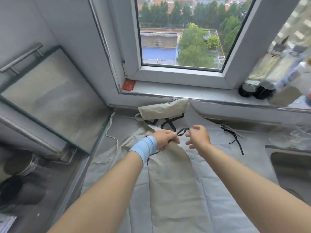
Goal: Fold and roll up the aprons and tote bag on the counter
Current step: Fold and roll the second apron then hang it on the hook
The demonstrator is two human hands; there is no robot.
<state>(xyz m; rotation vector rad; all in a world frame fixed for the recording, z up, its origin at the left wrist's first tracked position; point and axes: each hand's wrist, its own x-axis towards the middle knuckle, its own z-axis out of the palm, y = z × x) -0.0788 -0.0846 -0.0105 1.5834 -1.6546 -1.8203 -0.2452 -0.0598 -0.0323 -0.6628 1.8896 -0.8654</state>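
Note:
A beige apron (pixel 173 179), folded into a long narrow strip, lies down the middle of a pale grey cloth (pixel 210 148) spread on the counter. My left hand (pixel 165 138), with a light blue wristband, pinches the apron's black strap (pixel 182 131) at the strip's far end. My right hand (pixel 198 137) hovers just right of the strap with fingers loosely spread, holding nothing. A beige tote bag (pixel 164 110) with black handles lies crumpled against the window sill behind. More black straps (pixel 234 137) trail off to the right.
A steel sink (pixel 292 167) sits at the right. A glass panel (pixel 50 98) leans at the left over dark pots (pixel 21 190). Bottles (pixel 262 88) stand on the sill at right, a red packet (pixel 128 84) at its left corner. A white cord (pixel 110 128) lies left of the cloth.

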